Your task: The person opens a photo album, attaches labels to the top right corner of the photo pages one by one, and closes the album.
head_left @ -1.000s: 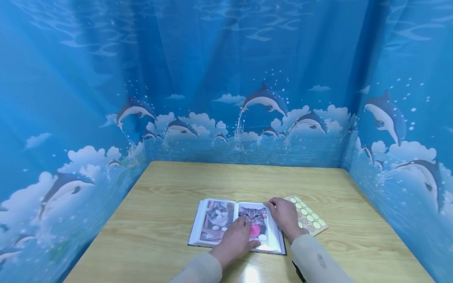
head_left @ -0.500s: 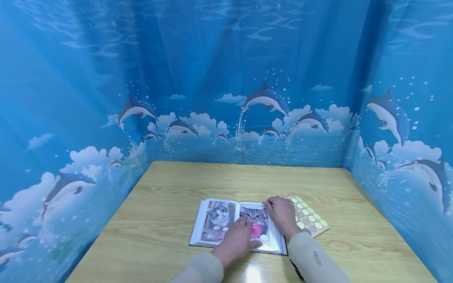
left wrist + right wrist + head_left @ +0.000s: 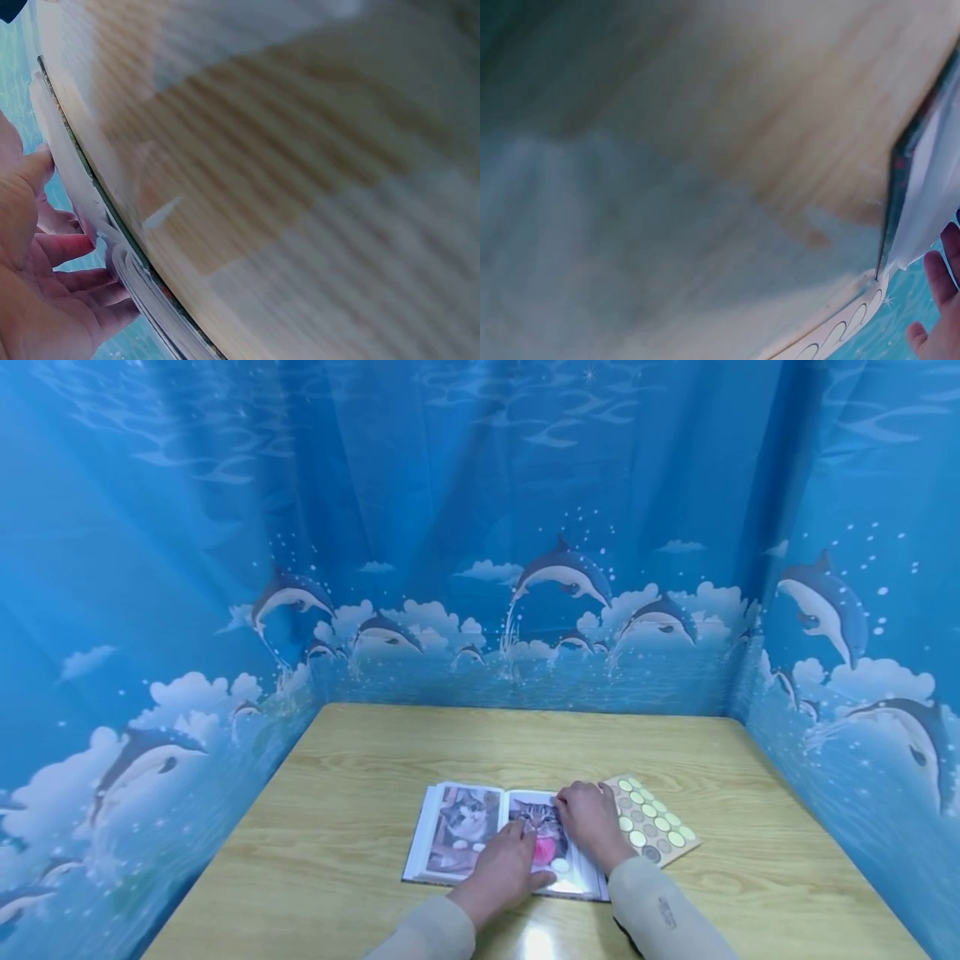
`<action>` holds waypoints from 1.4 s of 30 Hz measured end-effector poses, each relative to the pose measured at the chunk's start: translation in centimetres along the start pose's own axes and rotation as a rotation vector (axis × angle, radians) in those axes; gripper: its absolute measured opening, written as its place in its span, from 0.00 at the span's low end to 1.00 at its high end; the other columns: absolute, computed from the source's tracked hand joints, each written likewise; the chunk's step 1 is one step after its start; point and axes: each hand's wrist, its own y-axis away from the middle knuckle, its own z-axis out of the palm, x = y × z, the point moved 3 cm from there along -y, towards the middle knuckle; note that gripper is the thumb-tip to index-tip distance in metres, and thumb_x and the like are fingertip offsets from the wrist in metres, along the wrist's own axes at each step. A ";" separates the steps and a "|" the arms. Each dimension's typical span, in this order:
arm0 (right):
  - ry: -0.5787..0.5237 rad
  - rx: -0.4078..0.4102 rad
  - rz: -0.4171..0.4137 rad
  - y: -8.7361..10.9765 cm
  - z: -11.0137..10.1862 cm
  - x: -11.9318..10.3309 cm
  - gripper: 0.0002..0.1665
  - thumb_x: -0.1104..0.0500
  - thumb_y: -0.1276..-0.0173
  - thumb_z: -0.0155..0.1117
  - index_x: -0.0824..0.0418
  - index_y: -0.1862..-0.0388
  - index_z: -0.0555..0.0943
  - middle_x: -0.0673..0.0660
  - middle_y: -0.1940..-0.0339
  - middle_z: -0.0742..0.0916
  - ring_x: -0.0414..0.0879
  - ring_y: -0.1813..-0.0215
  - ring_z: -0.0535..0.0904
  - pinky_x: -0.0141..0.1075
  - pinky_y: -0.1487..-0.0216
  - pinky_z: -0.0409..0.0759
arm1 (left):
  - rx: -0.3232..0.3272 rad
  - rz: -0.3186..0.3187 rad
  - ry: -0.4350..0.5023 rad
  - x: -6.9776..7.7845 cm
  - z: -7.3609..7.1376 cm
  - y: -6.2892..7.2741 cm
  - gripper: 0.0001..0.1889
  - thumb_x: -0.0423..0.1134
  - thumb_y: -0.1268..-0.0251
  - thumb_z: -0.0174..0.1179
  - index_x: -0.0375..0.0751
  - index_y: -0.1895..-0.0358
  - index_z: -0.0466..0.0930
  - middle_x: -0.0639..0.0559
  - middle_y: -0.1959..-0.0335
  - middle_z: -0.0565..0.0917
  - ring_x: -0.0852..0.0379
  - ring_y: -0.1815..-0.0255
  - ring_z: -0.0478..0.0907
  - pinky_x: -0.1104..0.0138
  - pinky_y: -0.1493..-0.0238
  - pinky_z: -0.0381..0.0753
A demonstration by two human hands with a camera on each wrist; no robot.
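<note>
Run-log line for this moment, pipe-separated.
left hand: on right page of open photo album | right hand: at that page's far right corner, pinch unclear | spotted board: right of album, partly hidden by right hand

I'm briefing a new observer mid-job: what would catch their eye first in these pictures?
In the head view, the blue dolphin curtain jumps out first, filling the background behind and beside the wooden table. Next comes the open album near the table's front, a cat photo on each page, the left hand over the right page and the right hand at its outer edge. Just right of it lies a board with pale discs.
</note>
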 end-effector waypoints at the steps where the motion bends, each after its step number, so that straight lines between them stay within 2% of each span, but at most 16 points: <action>1: 0.011 0.003 -0.014 0.1 0.0 -0.1 0.07 0.53 0.32 0.67 0.54 0.63 0.87 0.54 0.64 0.87 0.54 0.57 0.83 0.64 0.37 0.66 | 0.001 0.001 -0.005 0.0 0.1 0.0 0.45 0.67 0.41 0.60 0.35 0.30 0.69 0.36 0.29 0.67 0.42 0.29 0.66 0.54 0.31 0.69; 8: 0.045 0.013 -0.076 0.7 -0.1 -0.4 0.07 0.54 0.35 0.69 0.54 0.61 0.88 0.53 0.63 0.87 0.54 0.56 0.82 0.64 0.37 0.67 | 0.012 0.002 -0.002 0.0 0.2 -0.1 0.44 0.67 0.41 0.61 0.35 0.31 0.70 0.36 0.29 0.67 0.42 0.30 0.66 0.54 0.31 0.68; 13: 0.081 -0.013 -0.119 0.9 -0.1 -0.6 0.10 0.54 0.34 0.68 0.55 0.57 0.88 0.54 0.60 0.86 0.54 0.53 0.81 0.64 0.37 0.67 | 0.005 -0.002 0.001 -0.1 0.1 -0.1 0.44 0.67 0.41 0.60 0.35 0.31 0.69 0.36 0.28 0.67 0.42 0.29 0.65 0.54 0.30 0.68; 21: 0.146 -0.112 -0.183 1.7 0.1 -1.0 0.19 0.51 0.28 0.61 0.59 0.44 0.83 0.57 0.45 0.84 0.56 0.39 0.76 0.64 0.30 0.60 | 0.006 0.009 -0.007 -0.1 0.1 0.0 0.44 0.67 0.39 0.59 0.35 0.30 0.69 0.36 0.28 0.66 0.42 0.29 0.65 0.54 0.30 0.68; 30: 0.152 -0.166 -0.189 2.5 -0.8 -1.4 0.24 0.49 0.24 0.56 0.61 0.37 0.78 0.60 0.38 0.80 0.58 0.34 0.72 0.64 0.29 0.57 | 0.005 0.003 -0.008 -0.1 0.2 0.0 0.44 0.67 0.39 0.58 0.36 0.30 0.69 0.36 0.28 0.66 0.42 0.29 0.65 0.54 0.30 0.68; 42: 0.126 -0.174 -0.173 2.6 -0.6 -1.2 0.24 0.49 0.24 0.55 0.60 0.36 0.78 0.59 0.37 0.80 0.58 0.33 0.71 0.65 0.29 0.57 | -0.011 -0.011 0.000 0.0 0.2 0.0 0.44 0.67 0.40 0.59 0.36 0.30 0.69 0.38 0.27 0.66 0.43 0.28 0.64 0.54 0.30 0.67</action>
